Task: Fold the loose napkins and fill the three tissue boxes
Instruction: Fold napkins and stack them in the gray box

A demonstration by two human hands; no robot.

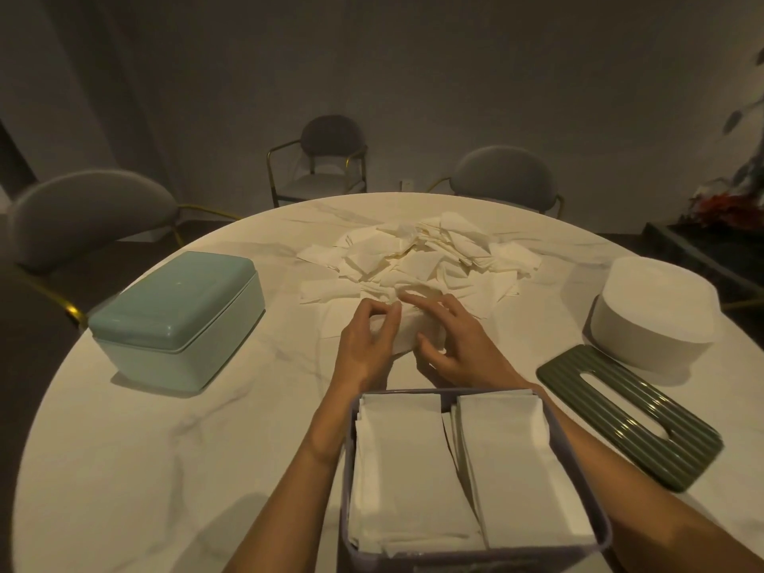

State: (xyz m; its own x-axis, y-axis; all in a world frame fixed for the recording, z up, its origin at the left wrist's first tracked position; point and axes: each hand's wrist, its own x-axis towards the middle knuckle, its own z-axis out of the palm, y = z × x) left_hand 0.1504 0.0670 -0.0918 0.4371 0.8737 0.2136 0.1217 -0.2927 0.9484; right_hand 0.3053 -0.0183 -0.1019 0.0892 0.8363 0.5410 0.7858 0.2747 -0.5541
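Napkin [407, 330] lies on the counter [165, 440] just beyond the open box [471, 473], long axis crosswise, left hand [368, 345] pinching its left edge, right hand [454, 345] pressing open-fingered, both equally near.

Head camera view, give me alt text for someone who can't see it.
Two hands, left hand and right hand, fold a white napkin on a round marble table, before a loose napkin pile. An open purple box holds two folded stacks; a closed teal box sits left.
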